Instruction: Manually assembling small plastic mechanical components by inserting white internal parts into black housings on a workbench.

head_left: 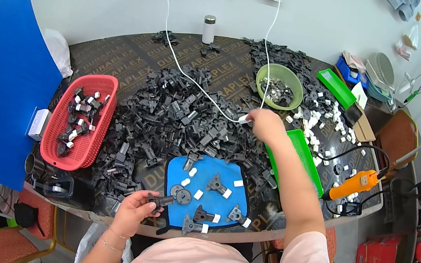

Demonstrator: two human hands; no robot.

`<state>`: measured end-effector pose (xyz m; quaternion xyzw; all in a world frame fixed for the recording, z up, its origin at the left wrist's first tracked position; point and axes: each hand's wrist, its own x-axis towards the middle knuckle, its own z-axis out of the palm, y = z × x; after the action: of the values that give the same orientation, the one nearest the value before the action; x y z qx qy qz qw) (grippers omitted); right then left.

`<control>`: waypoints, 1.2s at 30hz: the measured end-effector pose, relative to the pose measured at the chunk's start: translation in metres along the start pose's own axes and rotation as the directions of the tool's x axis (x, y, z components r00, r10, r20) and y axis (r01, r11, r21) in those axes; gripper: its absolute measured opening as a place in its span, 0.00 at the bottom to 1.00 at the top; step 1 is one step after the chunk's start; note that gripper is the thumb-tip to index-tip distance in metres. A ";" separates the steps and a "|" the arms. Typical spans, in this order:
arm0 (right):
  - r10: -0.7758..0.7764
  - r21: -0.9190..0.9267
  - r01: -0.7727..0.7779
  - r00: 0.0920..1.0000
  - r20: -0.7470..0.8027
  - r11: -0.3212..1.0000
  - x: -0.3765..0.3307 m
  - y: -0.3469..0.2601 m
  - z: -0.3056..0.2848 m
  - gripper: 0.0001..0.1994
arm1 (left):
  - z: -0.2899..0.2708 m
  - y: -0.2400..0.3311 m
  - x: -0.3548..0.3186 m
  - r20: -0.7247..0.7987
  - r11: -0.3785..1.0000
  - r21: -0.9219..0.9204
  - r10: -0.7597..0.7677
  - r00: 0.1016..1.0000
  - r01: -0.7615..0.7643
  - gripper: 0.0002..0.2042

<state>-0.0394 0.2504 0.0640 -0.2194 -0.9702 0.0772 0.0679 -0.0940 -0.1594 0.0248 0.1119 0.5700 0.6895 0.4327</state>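
At the near edge of the table my left hand [133, 212] is closed on a black plastic part [160, 200]. That part's far end meets a round black disc [180, 194] at the edge of a blue mat [173, 216]; I cannot tell whether the two are joined. Several black brackets [216, 184] with white ends and a few loose white caps [199, 194] lie on the mat. Reaching far forward, my right hand [266, 124] pinches a white cable [245, 119] at its small connector, above a large heap of black plastic parts [186, 110].
A red basket [102, 123] with black and white pieces stands left. On the right are a green tray [307, 160], scattered white pieces [317, 119] and an orange electric screwdriver [356, 183]. A green bowl [296, 99] of small metal parts sits behind, with a white bottle [208, 31] farther left.
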 end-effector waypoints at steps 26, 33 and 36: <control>-0.122 0.931 -0.365 0.923 0.365 0.021 -0.106 -0.108 0.012 0.05 | 0.051 0.007 0.033 0.079 0.918 -0.396 0.030 0.996 0.004 0.21; 0.022 0.912 -0.406 0.913 0.408 -0.066 -0.149 -0.112 0.034 0.06 | 0.065 -0.004 0.021 0.142 0.936 -0.352 0.056 0.988 -0.003 0.23; 0.040 0.923 -0.383 0.922 0.384 -0.025 -0.157 -0.116 0.037 0.06 | 0.066 -0.008 0.013 0.153 0.927 -0.376 0.056 0.987 0.006 0.19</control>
<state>0.0472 0.0742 0.0327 -0.2433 -0.5873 0.7688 0.0691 -0.0556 -0.1049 0.0348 0.0896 0.3893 0.7800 0.4817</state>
